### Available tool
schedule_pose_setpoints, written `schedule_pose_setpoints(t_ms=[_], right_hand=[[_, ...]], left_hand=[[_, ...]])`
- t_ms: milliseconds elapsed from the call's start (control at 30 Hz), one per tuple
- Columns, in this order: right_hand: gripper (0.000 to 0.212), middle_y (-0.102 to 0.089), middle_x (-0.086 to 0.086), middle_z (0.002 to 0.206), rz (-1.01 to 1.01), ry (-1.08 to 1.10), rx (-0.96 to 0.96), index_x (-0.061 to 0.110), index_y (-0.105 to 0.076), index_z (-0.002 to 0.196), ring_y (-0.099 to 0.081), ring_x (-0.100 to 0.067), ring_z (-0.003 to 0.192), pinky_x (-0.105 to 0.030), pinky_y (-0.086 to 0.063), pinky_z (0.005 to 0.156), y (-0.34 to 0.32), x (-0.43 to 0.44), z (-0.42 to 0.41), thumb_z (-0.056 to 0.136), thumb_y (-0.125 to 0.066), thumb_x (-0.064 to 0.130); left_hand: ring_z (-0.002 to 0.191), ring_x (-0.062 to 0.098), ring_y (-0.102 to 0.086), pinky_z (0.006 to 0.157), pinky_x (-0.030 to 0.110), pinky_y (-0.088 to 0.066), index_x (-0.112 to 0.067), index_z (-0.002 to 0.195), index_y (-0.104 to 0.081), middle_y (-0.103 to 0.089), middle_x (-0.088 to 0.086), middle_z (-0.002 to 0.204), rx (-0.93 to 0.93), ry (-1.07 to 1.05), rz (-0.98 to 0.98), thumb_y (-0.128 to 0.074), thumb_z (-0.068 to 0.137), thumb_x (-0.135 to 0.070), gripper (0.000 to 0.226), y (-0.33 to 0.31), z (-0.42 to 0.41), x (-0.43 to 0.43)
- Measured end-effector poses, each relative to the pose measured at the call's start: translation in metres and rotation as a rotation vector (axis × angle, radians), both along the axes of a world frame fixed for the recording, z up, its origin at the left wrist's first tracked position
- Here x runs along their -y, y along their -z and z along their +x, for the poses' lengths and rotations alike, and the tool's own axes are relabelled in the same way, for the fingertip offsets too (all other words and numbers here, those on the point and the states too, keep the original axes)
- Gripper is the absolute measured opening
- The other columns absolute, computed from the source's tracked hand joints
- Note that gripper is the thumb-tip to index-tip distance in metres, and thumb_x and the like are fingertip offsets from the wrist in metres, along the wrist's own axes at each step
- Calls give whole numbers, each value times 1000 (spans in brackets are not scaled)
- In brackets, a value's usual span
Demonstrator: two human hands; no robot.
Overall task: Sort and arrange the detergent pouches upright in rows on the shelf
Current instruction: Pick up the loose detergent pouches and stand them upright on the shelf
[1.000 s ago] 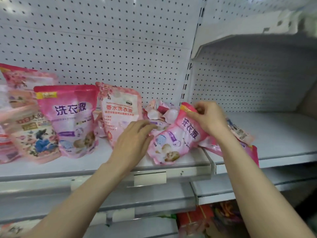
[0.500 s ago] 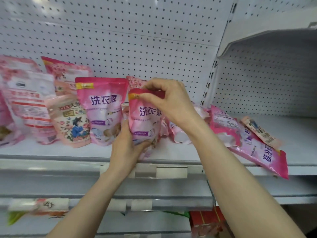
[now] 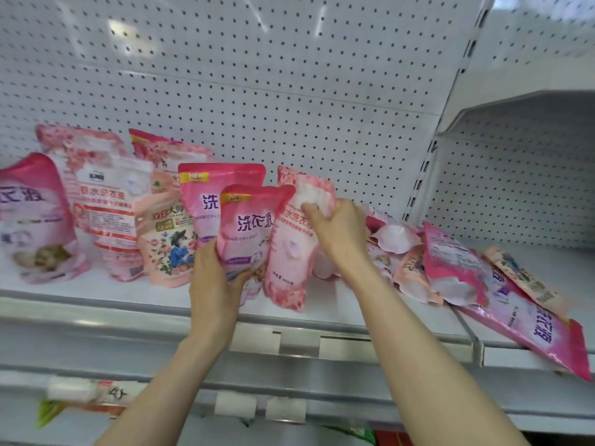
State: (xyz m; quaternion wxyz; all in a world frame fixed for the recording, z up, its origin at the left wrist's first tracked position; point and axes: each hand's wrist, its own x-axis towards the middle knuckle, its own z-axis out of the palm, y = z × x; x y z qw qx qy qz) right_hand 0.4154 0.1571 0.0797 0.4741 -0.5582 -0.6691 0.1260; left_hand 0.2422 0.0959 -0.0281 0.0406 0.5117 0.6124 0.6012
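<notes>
Now seating a magenta pouch upright at the front of the shelf, beside the pale floral pouch.

Left hand fingers wrap the magenta pouch's lower edge; right hand fingers pinch the floral pouch's top. To do this well, I'd press the base flat, square it with the matching pouch behind, then release slowly. Both magenta pouches carry a yellow "NEW" tag and purple "洗衣液"; the floral one seems to read "水洗衣", though blurred. A toppled heap lies to the right.
</notes>
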Motion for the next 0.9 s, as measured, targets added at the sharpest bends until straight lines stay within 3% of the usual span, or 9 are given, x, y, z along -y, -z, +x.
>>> schedule_pose_setpoints(t_ms=[67,167,333,467,533,633,733,833,900], right_hand=[[50,-41,0,53,31,-38,-6,19,-35,55,-39,-21,55,-32,-32,54,6,2,-3,87,-67,41],[42,-49,-3,57,36,-90,-4,14,-47,61,-48,-24,56,-35,-39,57,13,1,4,90,-64,40],[47,-35,12,47,210,-151,41,27,-35,56,-36,-17,46,-31,-29,50,15,-2,11,93,-64,34],[28,-55,2,54,255,-247,-7,23,-56,69,-48,-22,51,-36,-44,55,17,-13,22,95,-62,32],[27,-59,12,53,204,-302,-94,29,-62,66,-50,-10,47,-29,-45,52,20,-19,31,93,-65,32],[44,-41,18,43,138,-353,-191,40,-47,51,-33,-4,41,-15,-28,45,26,-22,39,89,-69,37],[26,-59,29,56,106,-425,-217,39,-60,62,-54,5,50,-8,-36,52,27,-21,41,86,-68,46],[35,-61,6,58,107,-412,-231,25,-65,71,-51,-3,55,-31,-41,53,28,-25,45,83,-65,58],[42,-58,-6,61,132,-395,-238,18,-63,74,-44,-5,57,-37,-43,56,23,-24,45,84,-62,60]], left_hand=[[107,23,-59,82,42,-55,-23,125,-40,-48,-4,116,13,14,-3,-84,71,-16,70,-2,0,-5],[109,27,-58,86,41,-51,-21,128,-38,-49,1,119,-4,-21,-32,-86,69,-22,76,-2,0,-9],[116,35,-53,91,51,-49,-16,139,-31,-50,13,131,-32,-100,-63,-83,72,-25,85,1,5,-1],[115,37,-55,92,53,-49,-16,140,-31,-51,13,134,-17,-136,-83,-82,73,-22,84,-2,11,3],[117,36,-55,94,52,-48,-17,141,-30,-51,12,137,-3,-152,-104,-83,72,-23,87,-4,14,3],[115,34,-57,94,47,-49,-23,142,-28,-51,8,137,41,-171,-120,-85,69,-26,92,-8,17,6],[118,30,-56,96,51,-49,-25,144,-25,-50,5,138,58,-131,-146,-85,68,-29,97,-15,17,10],[115,27,-57,93,52,-51,-25,140,-30,-53,3,132,35,-92,-157,-85,67,-28,91,-23,17,15],[113,26,-57,91,52,-51,-25,138,-32,-55,2,130,14,-86,-160,-85,66,-29,90,-27,17,20]])
